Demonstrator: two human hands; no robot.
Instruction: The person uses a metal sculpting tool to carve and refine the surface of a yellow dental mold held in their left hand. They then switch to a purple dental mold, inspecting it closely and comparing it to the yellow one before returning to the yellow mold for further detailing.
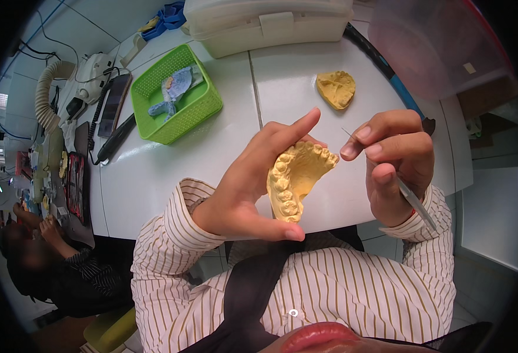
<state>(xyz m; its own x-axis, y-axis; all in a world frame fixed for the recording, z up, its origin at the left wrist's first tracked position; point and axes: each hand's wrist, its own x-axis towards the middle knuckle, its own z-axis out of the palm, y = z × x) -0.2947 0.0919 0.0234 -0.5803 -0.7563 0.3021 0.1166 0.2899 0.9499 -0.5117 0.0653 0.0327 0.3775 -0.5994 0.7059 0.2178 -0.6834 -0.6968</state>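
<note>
A yellow plaster dental cast, with its row of moulded teeth turned upward, is held in my left hand. The thumb and fingers grip its outer edge, and one finger points away from it. My right hand is closed around a slim metal dental instrument. Its thin tip points toward the cast with a small gap between them, and its thicker handle slants down past my palm. Farther back on the table lies another, smaller yellow cast, which neither hand touches.
A green basket holds blue dental impression pieces. Behind stands a whitish lidded box. A blue-and-black handled tool lies beside a clear bin. Leftward are a phone, a black handpiece and another person.
</note>
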